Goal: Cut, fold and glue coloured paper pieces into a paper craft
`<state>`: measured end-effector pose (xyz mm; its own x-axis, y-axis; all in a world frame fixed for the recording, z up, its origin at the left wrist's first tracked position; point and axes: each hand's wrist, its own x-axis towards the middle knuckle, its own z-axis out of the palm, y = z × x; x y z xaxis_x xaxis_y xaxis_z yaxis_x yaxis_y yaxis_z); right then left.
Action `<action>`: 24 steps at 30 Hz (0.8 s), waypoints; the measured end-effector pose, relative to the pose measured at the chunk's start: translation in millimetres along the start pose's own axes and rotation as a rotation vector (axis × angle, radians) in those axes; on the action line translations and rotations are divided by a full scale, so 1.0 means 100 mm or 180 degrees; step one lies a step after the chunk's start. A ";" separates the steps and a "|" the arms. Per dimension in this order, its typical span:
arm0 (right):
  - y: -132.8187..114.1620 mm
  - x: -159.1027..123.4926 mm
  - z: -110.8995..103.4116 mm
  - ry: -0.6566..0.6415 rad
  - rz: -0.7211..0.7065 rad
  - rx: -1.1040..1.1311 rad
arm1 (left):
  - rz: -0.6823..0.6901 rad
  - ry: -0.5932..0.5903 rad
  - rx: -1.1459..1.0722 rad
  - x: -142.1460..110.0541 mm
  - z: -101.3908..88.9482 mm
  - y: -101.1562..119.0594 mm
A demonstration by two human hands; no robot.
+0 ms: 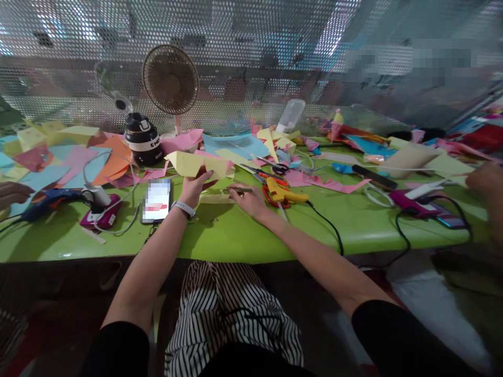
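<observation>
One yellow paper (184, 164), between left fingers (206, 176)

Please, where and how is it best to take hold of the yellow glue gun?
I would grip the yellow glue gun by its handle, the narrower part pointing right, where the cable leaves. Better come from above and the right: the orange-handled scissors lie crowded against its left side, while bare table shows beyond the handle.

I'm wearing black sleeves (118, 348) that end above my elbows, a pale wristband (183, 208) on my left wrist, and loose black-and-white striped trousers (231, 319) with a dark drawstring (251, 315).
</observation>
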<state>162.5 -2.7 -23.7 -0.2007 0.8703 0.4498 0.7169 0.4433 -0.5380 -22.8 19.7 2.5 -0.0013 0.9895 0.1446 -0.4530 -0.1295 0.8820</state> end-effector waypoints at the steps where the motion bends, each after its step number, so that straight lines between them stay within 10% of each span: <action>1: 0.01 0.00 0.00 0.0043 0.0023 0.0052 | -0.0003 0.0007 0.0001 0.00 0.00 0.00; 24: 0.08 -0.01 -0.04 -0.0029 0.0060 0.0397 | -0.0039 -0.0022 0.0171 0.04 -0.02 -0.05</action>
<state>171.4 -1.0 -26.2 -0.1945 0.8804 0.4325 0.6322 0.4497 -0.6310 -22.6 24.4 -2.4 0.0101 0.9906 0.1365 -0.4045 -0.1207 0.9065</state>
